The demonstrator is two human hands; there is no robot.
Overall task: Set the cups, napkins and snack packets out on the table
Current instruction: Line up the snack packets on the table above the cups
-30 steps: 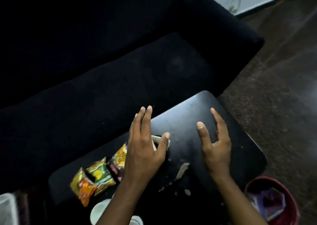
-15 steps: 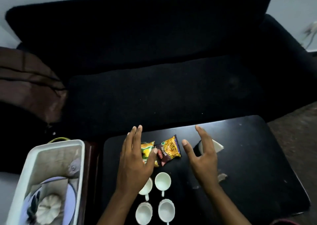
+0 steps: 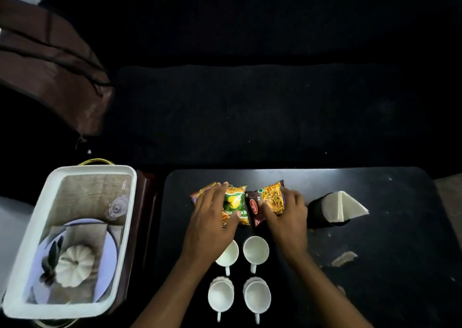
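On the black table (image 3: 387, 265) three snack packets lie side by side at the far edge. My left hand (image 3: 212, 220) presses on an orange packet (image 3: 200, 194) and a green packet (image 3: 235, 202), thumb on the green one. The fingers of my right hand (image 3: 287, 217) grip the dark red packet (image 3: 270, 200). Several white cups (image 3: 255, 250) stand in two rows below the packets; my left wrist partly covers one cup (image 3: 228, 255). White folded napkins (image 3: 347, 206) stand in a dark holder (image 3: 316, 214) right of my right hand.
A white tray (image 3: 95, 169) left of the table holds a plate, a white pumpkin and a clear glass. A black sofa (image 3: 250, 115) runs behind the table, with a brown bag (image 3: 50, 65) on its left. A pale chipped patch (image 3: 345, 259) marks the table's right side.
The view has swung left and down to the table. Both hands have come down from above the table onto the snack packets, left on the orange and green ones, right on the dark red one.
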